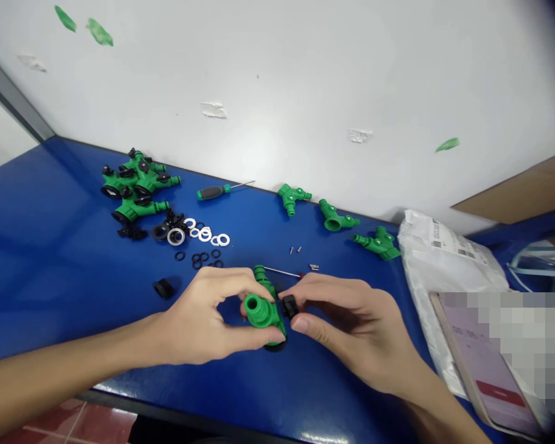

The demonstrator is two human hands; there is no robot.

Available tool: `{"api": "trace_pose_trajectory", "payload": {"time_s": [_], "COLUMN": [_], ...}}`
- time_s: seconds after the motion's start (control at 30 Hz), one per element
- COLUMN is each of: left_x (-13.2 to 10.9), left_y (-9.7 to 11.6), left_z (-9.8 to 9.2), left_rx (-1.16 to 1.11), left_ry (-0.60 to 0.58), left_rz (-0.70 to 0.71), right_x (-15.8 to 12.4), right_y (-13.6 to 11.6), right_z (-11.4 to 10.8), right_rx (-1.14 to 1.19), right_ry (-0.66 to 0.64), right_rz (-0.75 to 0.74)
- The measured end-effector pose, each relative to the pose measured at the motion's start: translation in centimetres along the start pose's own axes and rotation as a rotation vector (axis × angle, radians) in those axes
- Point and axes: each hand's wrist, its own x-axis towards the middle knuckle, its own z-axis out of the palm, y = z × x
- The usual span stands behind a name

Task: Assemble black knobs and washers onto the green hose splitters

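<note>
My left hand [213,314] is closed around a green plastic Y-shaped hose connector [261,311], with one open spout turned toward me and a black ring at its lower end. Between the thumb and fingers of my right hand [351,320] is a small black plastic knob [289,306], held right beside the connector; whether the two touch I cannot tell. Behind the hands lies a thin screwdriver [284,272], its red handle partly hidden by my right hand. A black threaded collar [163,288] rests on the table left of my left hand.
Finished-looking connectors [141,179] with black knobs cluster at the back left, near white washers [205,234] and black O-rings [204,257]. A green-handled screwdriver [215,192], bare green connectors [335,217] and small screws [313,267] lie farther back. A plastic bag [425,271] and phone [485,370] are at right.
</note>
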Motion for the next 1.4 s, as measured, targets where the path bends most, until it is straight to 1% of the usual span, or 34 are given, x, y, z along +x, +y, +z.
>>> {"api": "trace_pose_trajectory", "payload": {"time_s": [0.07,0.17,0.23,0.47,0.67,0.8,0.93,1.0,1.07,1.13,1.27,1.4], "left_x": [-0.2,-0.3,-0.2,-0.4,-0.5,-0.7,-1.0,-1.1,-1.3,-1.5,-1.9,-2.0], "left_y": [-0.1,-0.3,-0.3,0.4,0.4,0.2,0.2,0.0,-0.5,-1.1,-2.0,-2.1], "left_z": [0.0,-0.1,-0.2,-0.5,-0.3,-0.4,-0.8,-1.0,-1.0,-0.9,-0.7,-0.6], "left_rx": [-0.001,0.047,0.086,0.197,0.223,0.225,0.298,0.356,0.401,0.452,0.498,0.517], "left_ry": [0.018,0.031,0.038,0.063,0.123,0.08,0.03,-0.032,-0.071,0.017,0.014,0.021], "left_rz": [0.075,0.151,0.195,0.305,0.345,0.365,0.377,0.401,0.466,0.56,0.576,0.552], "right_x": [0.0,-0.2,-0.3,-0.7,-0.7,-0.7,-1.1,-1.4,-1.6,-1.5,-1.0,-0.9], "right_y": [-0.2,-0.6,-0.8,-1.3,-1.9,-1.8,-1.4,-1.3,-1.2,-1.2,-1.1,-1.0], "right_z": [0.2,0.4,0.4,0.7,0.8,1.2,1.6,1.7,1.6,1.5,1.2,1.4], "right_rx": [0.056,0.096,0.11,0.185,0.089,0.088,0.005,-0.047,-0.091,-0.11,-0.036,-0.016], "right_ry": [0.029,0.129,0.151,0.13,0.119,0.113,0.112,0.118,0.105,0.081,0.053,0.07], "right_rz": [0.034,0.076,0.082,0.095,0.067,0.031,-0.015,-0.022,-0.014,-0.002,0.035,0.049]}}
